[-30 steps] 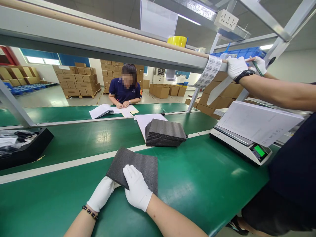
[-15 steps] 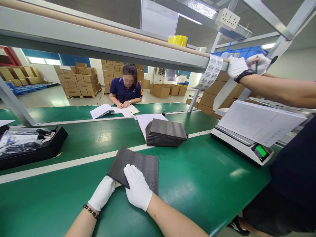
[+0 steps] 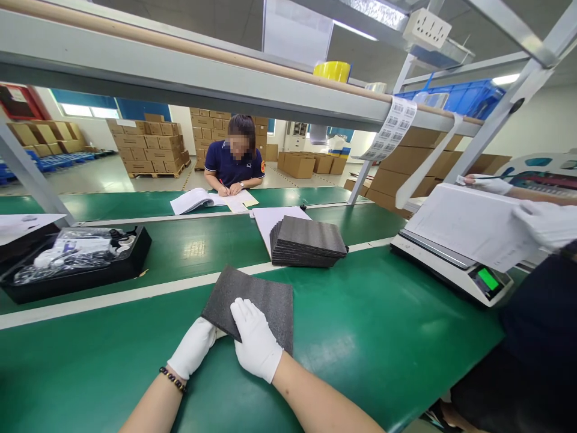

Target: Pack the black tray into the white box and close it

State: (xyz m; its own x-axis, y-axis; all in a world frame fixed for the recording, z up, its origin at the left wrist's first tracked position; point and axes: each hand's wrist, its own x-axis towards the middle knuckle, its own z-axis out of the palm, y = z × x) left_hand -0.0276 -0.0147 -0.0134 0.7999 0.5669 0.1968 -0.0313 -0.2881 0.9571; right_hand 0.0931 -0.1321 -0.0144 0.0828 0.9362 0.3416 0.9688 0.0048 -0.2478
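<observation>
A square sheet of dark grey foam is in my two white-gloved hands, tilted above the green belt. My left hand grips its lower left edge, with the fingers hidden underneath. Across the upper face lies my right hand, fingers together and bent over the near edge; its thumb is hard to see. Beyond the sheet, a fanned stack of similar foam sheets rests partly on a white sheet or board.
At left, a black tray holds bagged items. A scale with a white box stands at right, beside a co-worker's gloved hands. A label strip hangs from the overhead beam. Another person writes opposite.
The black tray has shifted right, and more of another shows behind it. The co-worker's hands have left the overhead beam and come down by the white box. My hands keep their hold.
</observation>
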